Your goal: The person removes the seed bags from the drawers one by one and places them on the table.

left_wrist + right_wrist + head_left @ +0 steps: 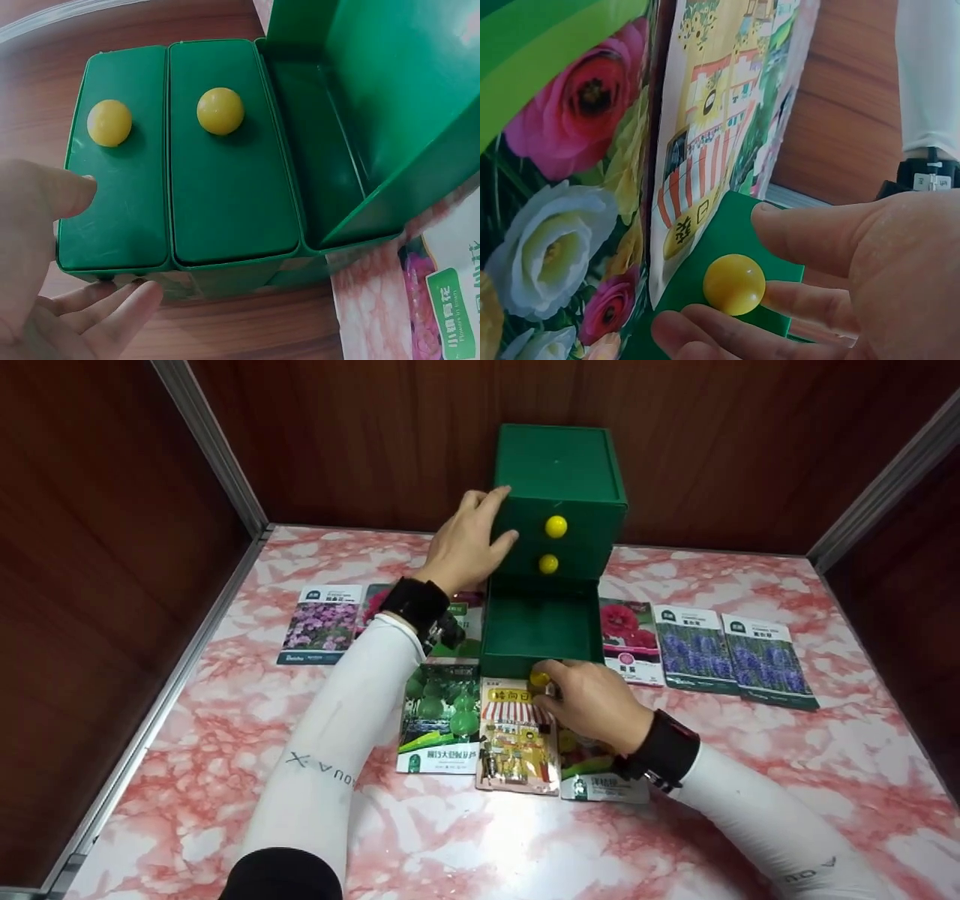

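A green drawer cabinet [559, 465] with yellow knobs stands against the back wall. Its bottom drawer [544, 626] is pulled out and shows a bare inside; the upper two are closed. My left hand [469, 544] rests against the cabinet's left side, its thumb by the front face and its fingers along the side. Low at the front, my right hand [596, 701] has its fingers around the bottom drawer's yellow knob [734, 284]. In the right wrist view the thumb stands apart from the knob. Below that hand lies a sunflower-shop seed packet [517, 742].
Beside it lie a green-fruit seed packet [440, 720] and a partly covered flower packet [600, 780]. Two purple-flower packets [694, 649] and a red-flower packet [631, 641] lie right of the cabinet. A pink-purple flower packet [322, 622] lies left. Brown panels enclose the marbled table [450, 847].
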{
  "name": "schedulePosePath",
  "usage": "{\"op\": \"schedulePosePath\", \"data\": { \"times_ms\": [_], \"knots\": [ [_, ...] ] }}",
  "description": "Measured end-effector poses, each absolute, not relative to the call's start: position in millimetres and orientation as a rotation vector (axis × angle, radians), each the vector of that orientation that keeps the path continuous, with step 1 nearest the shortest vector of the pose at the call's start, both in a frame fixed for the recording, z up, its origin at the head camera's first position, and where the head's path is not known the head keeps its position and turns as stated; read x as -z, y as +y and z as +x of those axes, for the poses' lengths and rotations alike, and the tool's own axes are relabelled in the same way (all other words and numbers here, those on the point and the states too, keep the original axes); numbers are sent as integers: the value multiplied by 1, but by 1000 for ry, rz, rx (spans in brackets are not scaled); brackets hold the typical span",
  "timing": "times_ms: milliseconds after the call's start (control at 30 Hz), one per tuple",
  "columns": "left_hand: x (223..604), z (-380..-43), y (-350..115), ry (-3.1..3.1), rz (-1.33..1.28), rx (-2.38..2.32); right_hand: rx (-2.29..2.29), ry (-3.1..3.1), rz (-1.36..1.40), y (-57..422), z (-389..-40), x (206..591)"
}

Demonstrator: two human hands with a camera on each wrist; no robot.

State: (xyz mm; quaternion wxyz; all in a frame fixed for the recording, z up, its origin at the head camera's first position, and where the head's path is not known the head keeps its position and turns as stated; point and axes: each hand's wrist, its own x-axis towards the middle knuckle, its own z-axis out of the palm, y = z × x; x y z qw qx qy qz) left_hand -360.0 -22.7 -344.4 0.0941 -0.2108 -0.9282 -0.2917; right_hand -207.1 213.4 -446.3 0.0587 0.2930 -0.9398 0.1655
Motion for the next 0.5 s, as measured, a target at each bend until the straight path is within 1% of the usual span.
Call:
{"op": "schedulePosePath", "data": {
  "times_ms": [200, 500],
  "knots": [
    [336, -366, -23, -2798, -619, 926, -514, -2832, 915, 212, -210, 447],
    [336, -370, -23, -2794, -642, 857, -588, -2827, 931, 213, -216, 445]
  ]
}}
